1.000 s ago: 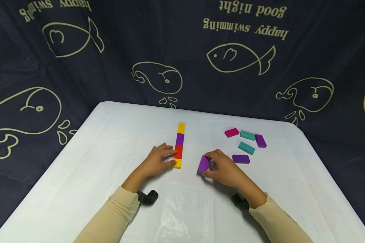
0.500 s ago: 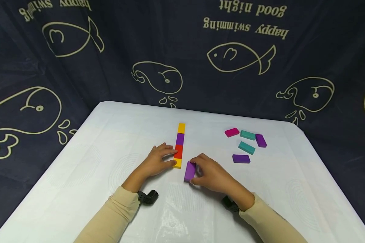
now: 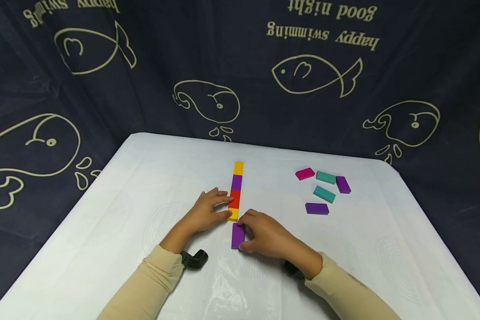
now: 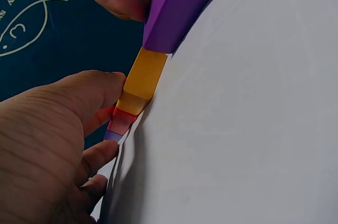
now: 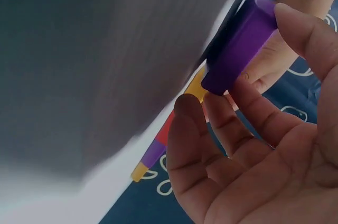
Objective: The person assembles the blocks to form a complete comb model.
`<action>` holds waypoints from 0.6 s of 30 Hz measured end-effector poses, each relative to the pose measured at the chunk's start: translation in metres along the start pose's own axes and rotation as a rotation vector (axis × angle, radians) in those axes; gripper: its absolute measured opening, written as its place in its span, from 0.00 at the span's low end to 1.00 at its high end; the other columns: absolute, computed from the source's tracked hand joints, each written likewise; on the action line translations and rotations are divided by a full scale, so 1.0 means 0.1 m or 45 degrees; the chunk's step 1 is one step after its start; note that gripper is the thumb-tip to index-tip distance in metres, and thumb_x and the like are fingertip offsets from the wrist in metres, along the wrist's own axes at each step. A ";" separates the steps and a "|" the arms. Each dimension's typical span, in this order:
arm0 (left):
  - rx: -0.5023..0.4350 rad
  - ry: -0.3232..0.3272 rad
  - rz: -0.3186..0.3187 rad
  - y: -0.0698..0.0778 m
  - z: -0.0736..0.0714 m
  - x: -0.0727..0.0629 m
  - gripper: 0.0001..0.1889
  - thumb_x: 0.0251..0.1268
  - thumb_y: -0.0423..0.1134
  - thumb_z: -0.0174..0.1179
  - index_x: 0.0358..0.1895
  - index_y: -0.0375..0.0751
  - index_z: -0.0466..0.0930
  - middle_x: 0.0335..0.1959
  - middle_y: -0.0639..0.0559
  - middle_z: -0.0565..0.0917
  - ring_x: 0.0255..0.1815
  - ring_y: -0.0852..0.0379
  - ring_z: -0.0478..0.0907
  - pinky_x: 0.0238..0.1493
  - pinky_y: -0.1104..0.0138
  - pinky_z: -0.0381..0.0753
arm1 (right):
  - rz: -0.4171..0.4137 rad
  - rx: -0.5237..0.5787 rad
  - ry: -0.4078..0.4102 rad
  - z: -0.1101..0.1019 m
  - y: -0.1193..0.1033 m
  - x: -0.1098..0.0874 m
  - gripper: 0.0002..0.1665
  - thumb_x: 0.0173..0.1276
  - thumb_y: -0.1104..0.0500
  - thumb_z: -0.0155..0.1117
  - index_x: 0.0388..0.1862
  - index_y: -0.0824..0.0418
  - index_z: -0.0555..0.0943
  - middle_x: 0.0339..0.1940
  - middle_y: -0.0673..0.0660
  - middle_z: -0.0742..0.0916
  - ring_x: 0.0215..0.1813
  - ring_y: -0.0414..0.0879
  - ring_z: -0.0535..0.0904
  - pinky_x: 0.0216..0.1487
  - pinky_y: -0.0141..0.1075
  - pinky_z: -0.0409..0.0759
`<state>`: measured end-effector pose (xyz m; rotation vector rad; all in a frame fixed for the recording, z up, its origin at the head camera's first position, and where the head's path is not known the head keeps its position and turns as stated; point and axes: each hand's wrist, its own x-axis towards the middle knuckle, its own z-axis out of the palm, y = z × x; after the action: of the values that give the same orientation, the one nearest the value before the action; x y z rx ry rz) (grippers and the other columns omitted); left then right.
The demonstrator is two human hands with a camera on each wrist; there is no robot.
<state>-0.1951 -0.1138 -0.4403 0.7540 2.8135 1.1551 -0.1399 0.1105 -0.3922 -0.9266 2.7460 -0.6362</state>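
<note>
My right hand [image 3: 270, 235] pinches a purple block [image 3: 237, 235] between thumb and fingertips, at the near end of a straight row of blocks. That row runs away from me: a yellow block [image 3: 233, 216], a red block [image 3: 234, 199], a second purple block [image 3: 237, 182] and a far yellow block [image 3: 238, 168]. Thumb and fingertips of my left hand [image 3: 205, 213] rest along the row's left side, by the near yellow and red blocks. In the left wrist view the held purple block [image 4: 177, 12] lines up with the near yellow block [image 4: 142, 76], their ends close together.
Loose blocks lie at the right of the white table [image 3: 152, 169]: a pink block [image 3: 305, 174], two teal blocks [image 3: 326, 177] and two more purple blocks [image 3: 317, 208]. A dark curtain [image 3: 248, 115] with fish drawings hangs behind the table's far edge.
The right hand has carried the purple block leftward and nearer to me, turning it in line with the row's near end. The left hand has stayed in place.
</note>
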 end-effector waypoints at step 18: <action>-0.009 0.002 0.012 0.02 -0.02 -0.01 0.23 0.63 0.42 0.66 0.61 0.42 0.81 0.65 0.39 0.75 0.75 0.35 0.57 0.74 0.37 0.40 | -0.032 -0.068 0.003 0.06 -0.04 0.01 0.30 0.56 0.52 0.78 0.56 0.61 0.82 0.50 0.52 0.83 0.46 0.43 0.77 0.53 0.39 0.78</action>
<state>-0.1942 -0.1146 -0.4378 0.7672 2.8090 1.1666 -0.1370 0.1048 -0.3960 -0.9743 2.7705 -0.5711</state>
